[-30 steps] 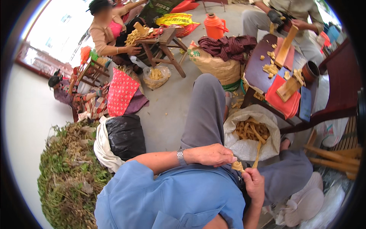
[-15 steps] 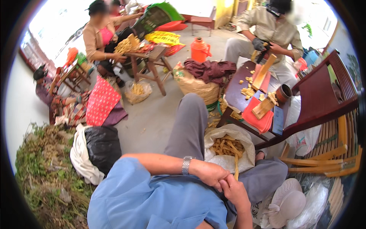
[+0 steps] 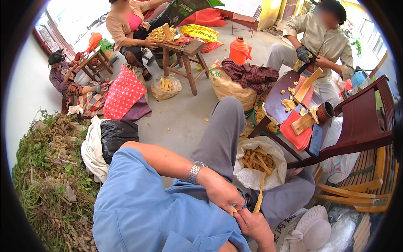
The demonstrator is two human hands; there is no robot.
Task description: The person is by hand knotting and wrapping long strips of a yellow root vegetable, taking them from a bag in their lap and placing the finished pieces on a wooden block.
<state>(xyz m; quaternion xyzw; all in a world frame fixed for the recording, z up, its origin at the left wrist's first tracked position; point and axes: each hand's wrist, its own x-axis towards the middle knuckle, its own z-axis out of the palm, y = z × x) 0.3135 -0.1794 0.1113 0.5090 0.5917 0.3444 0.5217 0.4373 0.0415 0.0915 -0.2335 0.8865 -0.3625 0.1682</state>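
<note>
Close to my body, my left hand (image 3: pixel 221 195), with a silver watch on its wrist, pinches the tip of a pale yellow piece (image 3: pixel 234 208). Against it, my right hand (image 3: pixel 254 227) is closed, fingertips touching those of the left. From the right hand a long, yellow root-like strip (image 3: pixel 260 193) rises toward an open white woven sack (image 3: pixel 277 179). Many similar yellow strips (image 3: pixel 257 161) lie inside that sack, which stands between my legs. Whether the piece at my left fingertips belongs to the long strip is hidden by my fingers.
A dark low table (image 3: pixel 275 98) holds wood blocks, a red cloth and a brown cup (image 3: pixel 325 111). Beside it stands a dark red chair (image 3: pixel 361 117). Plant stalks (image 3: pixel 50 180) are heaped at left. Across the room other people work, one at a wooden stool (image 3: pixel 189 52).
Both hands have come down, nearer my body, still closed together. A yellow tip now shows between the fingers. The whole view has shifted slightly.
</note>
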